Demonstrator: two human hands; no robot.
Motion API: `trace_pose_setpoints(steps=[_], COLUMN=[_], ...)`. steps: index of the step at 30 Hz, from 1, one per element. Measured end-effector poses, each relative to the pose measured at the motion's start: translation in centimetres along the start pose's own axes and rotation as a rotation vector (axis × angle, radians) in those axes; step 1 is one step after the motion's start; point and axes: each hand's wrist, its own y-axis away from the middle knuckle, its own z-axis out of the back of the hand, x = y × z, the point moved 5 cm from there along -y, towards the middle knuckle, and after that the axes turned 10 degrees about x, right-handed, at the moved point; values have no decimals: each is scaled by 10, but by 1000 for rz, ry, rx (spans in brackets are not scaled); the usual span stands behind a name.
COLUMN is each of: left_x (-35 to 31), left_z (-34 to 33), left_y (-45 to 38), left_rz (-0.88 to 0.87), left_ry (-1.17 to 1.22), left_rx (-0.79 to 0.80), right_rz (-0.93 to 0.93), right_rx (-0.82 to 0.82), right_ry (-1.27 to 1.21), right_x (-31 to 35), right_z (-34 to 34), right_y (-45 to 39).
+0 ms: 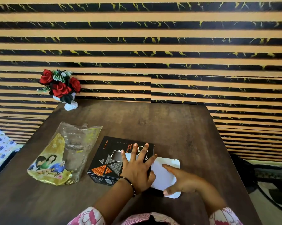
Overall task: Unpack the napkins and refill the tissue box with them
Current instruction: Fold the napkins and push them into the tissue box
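Note:
A black tissue box with orange and grey triangles lies on the dark wooden table, its top slot showing a little white inside. My left hand presses flat on the box's right half, fingers spread. The box's right end flap hangs open, its white inner side up. My right hand rests on that flap with the thumb at its near edge and the forefinger across it. A crumpled clear and gold napkin wrapper lies flat to the left of the box; I see no napkins in it.
A white vase of red artificial roses stands at the table's far left corner against the striped wall. A blue-flowered cloth lies off the table's left edge. Dark objects sit on the floor to the right.

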Motion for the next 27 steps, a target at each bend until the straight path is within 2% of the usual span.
trace_pose_setpoints(steps=[5,11,13,15,17,19,21,25,27], left_x=[0,3,3,2,1,0,0,1,1], left_z=[-4,-7,-7,-5,-2,0,0,-1,-3], left_y=[0,-2,-1,-1,0,0,1,2,2], left_rz=[-20,-33,-34,-28,-15,-8,1,-13,-34], left_ry=[-16,-21,-21,-19,-5,7,13,6,-31], left_rx=[20,42,29,6,-15,-25,-33,-2,24], right_rz=[-88,-105,-60,-78,-171,-241,-244,-241,-271], right_rx=[-391,-570,-524,-303,-42,84,69,-236,-330], right_ry=[-48,12,57,235,443,522,471,363,428], right_x=[-4,-1,3,7,7,6,6,7,7], right_z=[13,4,5,2,-7,-16,-22,-10,-4], right_y=[-7,-9,-3,5,13,16,10,0,0])
